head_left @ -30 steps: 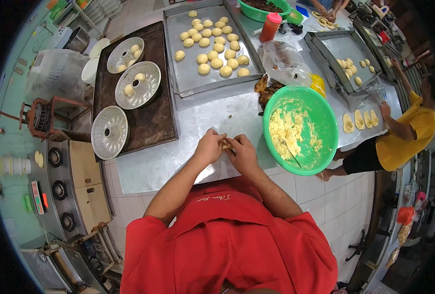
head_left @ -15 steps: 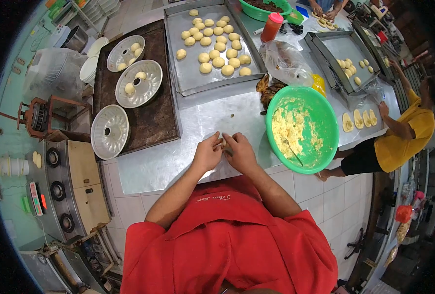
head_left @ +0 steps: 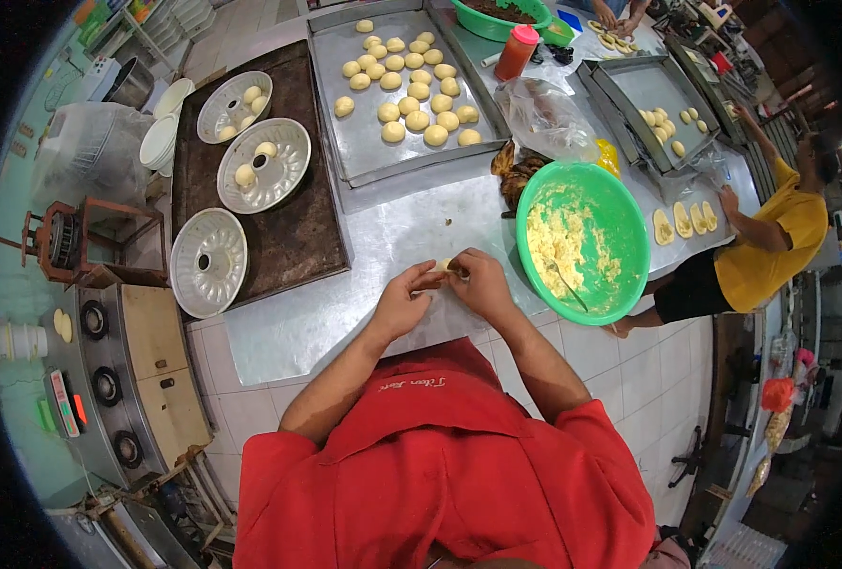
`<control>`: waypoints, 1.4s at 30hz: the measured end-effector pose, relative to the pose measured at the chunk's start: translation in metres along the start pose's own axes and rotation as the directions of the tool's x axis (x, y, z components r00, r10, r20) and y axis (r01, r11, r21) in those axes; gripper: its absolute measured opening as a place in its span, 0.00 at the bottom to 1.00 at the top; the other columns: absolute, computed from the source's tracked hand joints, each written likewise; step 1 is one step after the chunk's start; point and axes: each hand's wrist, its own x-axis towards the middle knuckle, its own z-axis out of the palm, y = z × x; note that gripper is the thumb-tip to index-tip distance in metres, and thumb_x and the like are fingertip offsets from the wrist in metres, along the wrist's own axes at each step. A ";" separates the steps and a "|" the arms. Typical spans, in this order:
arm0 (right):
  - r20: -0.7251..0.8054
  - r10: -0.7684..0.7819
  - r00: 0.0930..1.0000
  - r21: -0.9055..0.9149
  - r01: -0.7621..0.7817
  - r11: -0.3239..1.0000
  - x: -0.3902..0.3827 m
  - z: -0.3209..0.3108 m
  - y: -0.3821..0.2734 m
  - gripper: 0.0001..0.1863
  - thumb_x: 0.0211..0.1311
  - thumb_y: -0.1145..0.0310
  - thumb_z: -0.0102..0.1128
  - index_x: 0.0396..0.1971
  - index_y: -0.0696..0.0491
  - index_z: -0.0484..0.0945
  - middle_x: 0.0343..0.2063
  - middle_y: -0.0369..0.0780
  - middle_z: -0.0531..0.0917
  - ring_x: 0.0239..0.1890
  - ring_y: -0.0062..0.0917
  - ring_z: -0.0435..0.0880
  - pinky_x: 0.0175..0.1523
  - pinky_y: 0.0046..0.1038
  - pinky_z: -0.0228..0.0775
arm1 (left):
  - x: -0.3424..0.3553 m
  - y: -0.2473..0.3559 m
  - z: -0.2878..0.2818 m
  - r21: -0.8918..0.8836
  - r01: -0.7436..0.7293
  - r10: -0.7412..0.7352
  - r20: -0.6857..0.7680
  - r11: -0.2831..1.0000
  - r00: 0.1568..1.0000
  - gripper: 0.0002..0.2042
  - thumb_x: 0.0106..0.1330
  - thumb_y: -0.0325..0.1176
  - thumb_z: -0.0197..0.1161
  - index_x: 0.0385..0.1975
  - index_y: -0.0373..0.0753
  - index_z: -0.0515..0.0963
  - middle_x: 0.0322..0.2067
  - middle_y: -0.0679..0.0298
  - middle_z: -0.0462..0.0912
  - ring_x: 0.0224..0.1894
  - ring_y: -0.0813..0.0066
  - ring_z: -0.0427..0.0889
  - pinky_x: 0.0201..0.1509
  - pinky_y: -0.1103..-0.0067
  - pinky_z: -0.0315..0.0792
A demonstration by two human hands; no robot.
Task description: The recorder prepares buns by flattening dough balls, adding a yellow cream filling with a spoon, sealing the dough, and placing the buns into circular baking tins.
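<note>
My left hand (head_left: pixel 407 299) and my right hand (head_left: pixel 481 284) meet over the steel table (head_left: pixel 392 232), their fingers closed around a small piece of pale dough (head_left: pixel 444 266), mostly hidden by the fingertips. Just right of them is a large green bowl (head_left: pixel 629 237) with yellow crumbly mixture (head_left: pixel 558 247) and a spoon. Ahead, a steel tray (head_left: pixel 330 142) holds several round dough balls (head_left: pixel 392 133). To the left, a dark baking tray (head_left: pixel 297 242) carries three fluted ring pans (head_left: pixel 181 251), two with dough balls in them.
A red bottle (head_left: pixel 516 55), plastic bag (head_left: pixel 544 123) and banana bunch (head_left: pixel 514 178) lie beyond. A co-worker in yellow (head_left: pixel 772 247) stands right, by flattened oval dough pieces (head_left: pixel 682 220) and more trays (head_left: pixel 629 123). Stove burners (head_left: pixel 98 322) are at left; another person's hands (head_left: pixel 615 17) work at back.
My fingers have shifted around the dough, my right hand rising slightly and curling more, and more pale dough shows between them. The whole view has shifted a little.
</note>
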 end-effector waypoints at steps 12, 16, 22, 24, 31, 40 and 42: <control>0.116 -0.355 0.928 -0.321 0.373 0.871 -0.044 0.059 0.006 0.21 0.48 0.76 0.55 0.46 0.61 0.77 0.48 0.46 0.76 0.51 0.39 0.75 0.58 0.36 0.70 | -0.044 -0.027 -0.036 -0.157 0.020 -0.045 -0.157 0.987 0.987 0.22 0.58 0.16 0.50 0.55 0.33 0.70 0.51 0.60 0.77 0.51 0.72 0.77 0.55 0.77 0.72; 0.174 -0.396 0.901 -0.461 0.430 0.776 -0.062 0.050 0.000 0.21 0.49 0.75 0.55 0.47 0.59 0.77 0.47 0.45 0.78 0.48 0.38 0.76 0.54 0.36 0.71 | -0.063 -0.023 -0.049 -0.153 0.012 -0.042 -0.193 0.988 0.980 0.20 0.59 0.16 0.51 0.53 0.32 0.71 0.51 0.60 0.77 0.51 0.71 0.77 0.56 0.76 0.71; -0.057 -0.350 0.935 -0.280 0.322 0.905 0.003 0.029 -0.036 0.11 0.47 0.75 0.62 0.35 0.56 0.78 0.29 0.42 0.77 0.35 0.39 0.75 0.41 0.38 0.69 | -0.081 -0.023 -0.061 -0.147 -0.005 -0.030 -0.232 0.989 0.972 0.20 0.57 0.16 0.50 0.52 0.32 0.72 0.49 0.60 0.78 0.49 0.73 0.78 0.55 0.77 0.71; -0.022 -0.345 0.938 -0.270 0.326 0.906 0.008 0.047 -0.017 0.11 0.48 0.74 0.62 0.35 0.56 0.77 0.30 0.42 0.77 0.35 0.39 0.75 0.41 0.37 0.69 | -0.086 -0.024 -0.063 -0.160 -0.006 -0.033 -0.240 0.987 0.970 0.20 0.58 0.15 0.50 0.52 0.31 0.71 0.49 0.59 0.78 0.50 0.71 0.78 0.56 0.76 0.71; 0.038 -0.500 0.865 -0.263 0.491 0.830 -0.041 0.035 0.009 0.17 0.46 0.70 0.69 0.39 0.56 0.79 0.29 0.40 0.76 0.33 0.37 0.74 0.37 0.37 0.70 | -0.123 -0.042 -0.083 -0.259 -0.039 -0.087 -0.459 0.965 0.884 0.18 0.61 0.15 0.50 0.52 0.30 0.71 0.47 0.59 0.79 0.49 0.72 0.78 0.56 0.78 0.70; -0.015 -0.453 0.892 -0.170 0.444 0.880 0.031 0.069 0.029 0.12 0.44 0.67 0.69 0.30 0.52 0.78 0.28 0.41 0.74 0.36 0.38 0.73 0.40 0.37 0.68 | -0.136 -0.037 -0.094 -0.297 0.004 -0.176 -0.556 0.955 0.812 0.18 0.61 0.16 0.46 0.50 0.33 0.72 0.46 0.60 0.80 0.47 0.74 0.80 0.51 0.80 0.72; 0.026 -0.465 0.885 -0.158 0.463 0.872 0.011 0.074 0.010 0.11 0.45 0.67 0.69 0.29 0.52 0.77 0.28 0.41 0.74 0.36 0.38 0.73 0.42 0.38 0.67 | -0.133 -0.038 -0.092 -0.298 -0.007 -0.163 -0.544 0.955 0.823 0.17 0.62 0.16 0.46 0.50 0.33 0.73 0.46 0.60 0.80 0.47 0.74 0.80 0.51 0.80 0.72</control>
